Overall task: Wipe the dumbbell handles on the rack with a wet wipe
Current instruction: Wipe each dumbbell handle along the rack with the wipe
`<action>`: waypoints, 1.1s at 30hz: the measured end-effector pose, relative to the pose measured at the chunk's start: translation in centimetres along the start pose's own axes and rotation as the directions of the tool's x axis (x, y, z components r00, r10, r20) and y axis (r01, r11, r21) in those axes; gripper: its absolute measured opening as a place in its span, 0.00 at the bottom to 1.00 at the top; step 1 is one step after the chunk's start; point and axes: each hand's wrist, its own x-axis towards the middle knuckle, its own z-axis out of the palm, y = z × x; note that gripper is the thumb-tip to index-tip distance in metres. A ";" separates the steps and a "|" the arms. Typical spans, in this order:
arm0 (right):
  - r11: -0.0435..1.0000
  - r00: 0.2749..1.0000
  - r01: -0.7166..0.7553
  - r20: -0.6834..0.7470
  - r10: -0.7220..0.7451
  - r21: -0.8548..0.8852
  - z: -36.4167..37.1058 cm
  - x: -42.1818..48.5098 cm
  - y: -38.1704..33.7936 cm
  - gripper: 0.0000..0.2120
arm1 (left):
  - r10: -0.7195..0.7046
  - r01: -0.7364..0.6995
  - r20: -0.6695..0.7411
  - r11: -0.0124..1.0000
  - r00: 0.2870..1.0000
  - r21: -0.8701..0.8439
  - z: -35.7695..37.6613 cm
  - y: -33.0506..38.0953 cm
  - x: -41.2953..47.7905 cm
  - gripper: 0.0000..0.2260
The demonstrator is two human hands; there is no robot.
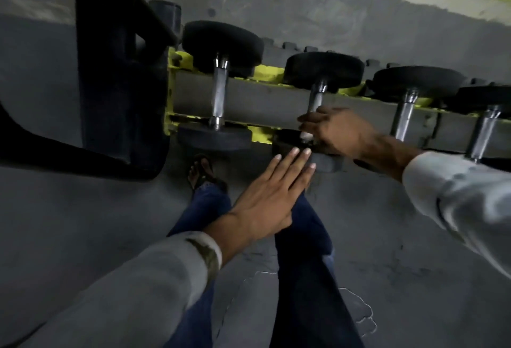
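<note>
- Floor point(387, 237): grey concrete, scuffed; pale cracked patch lower rt.
- L sleeve point(138, 278): pale grey, enters from lower left; patterned strip at cuff.
- Jeans point(304, 264): blue, both legs, centre of view.
- L hand point(271, 195): flat, palm down, fingers straight & close together, holds nothing. Fingertips overlap the near head of 2nd dumbbell in view; contact can't tell.
- R sleeve point(456, 201): white, enters from rt.
- Sandal point(201, 170): dark, on a foot, on floor just short of rack, left of L hand.
- R hand point(340, 132): fingers curled round the handle point(316, 97) of 2nd dumbbell, low end, gripping wet wipe against it. Hands apart, R just beyond L.
- Wet wipe point(305, 135): white; only a small bit shows under R fingers, on handle by the near head. Rest hidden.
- 2nd dumbbell point(323, 71): black round heads, chrome bar, lies across rack, 2nd from left.
- 1st dumbbell point(219, 93): same type, left of 2nd, no hand on it.
- 3rd dumbbell point(403, 118) & 4th dumbbell point(484, 134): to rt, on same rack, partly behind R arm.
- Rack point(269, 73): yellow rails, runs left to rt, slanted in view.
- Black frame point(116, 71): at left end of rack.
- Wall point(304, 7): grey, stained, behind rack.
</note>
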 end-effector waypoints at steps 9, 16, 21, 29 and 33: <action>0.999 0.991 0.027 0.129 -0.031 0.032 1.7 -0.1 0.6 0.09 | -0.111 0.105 0.116 0.993 0.987 0.059 -0.4 3.3 2.0 0.48; 0.999 0.997 -0.033 0.067 0.031 0.026 -0.8 1.1 2.3 0.09 | -0.180 0.173 0.084 0.982 0.980 0.082 -0.1 4.8 2.0 0.47; 0.908 0.993 -0.082 -0.043 0.109 0.410 2.3 -2.4 1.3 0.08 | -0.228 0.226 0.059 0.973 0.972 0.049 0.5 5.6 2.2 0.51; -0.262 0.713 -0.279 0.382 0.588 0.924 6.2 -0.1 1.3 0.12 | -0.213 0.211 0.031 0.976 0.977 0.061 1.2 5.3 2.2 0.53; -0.696 0.587 0.054 0.541 0.602 0.716 5.8 4.5 4.0 0.15 | -0.202 0.201 0.030 0.979 0.979 0.044 1.6 5.0 2.2 0.51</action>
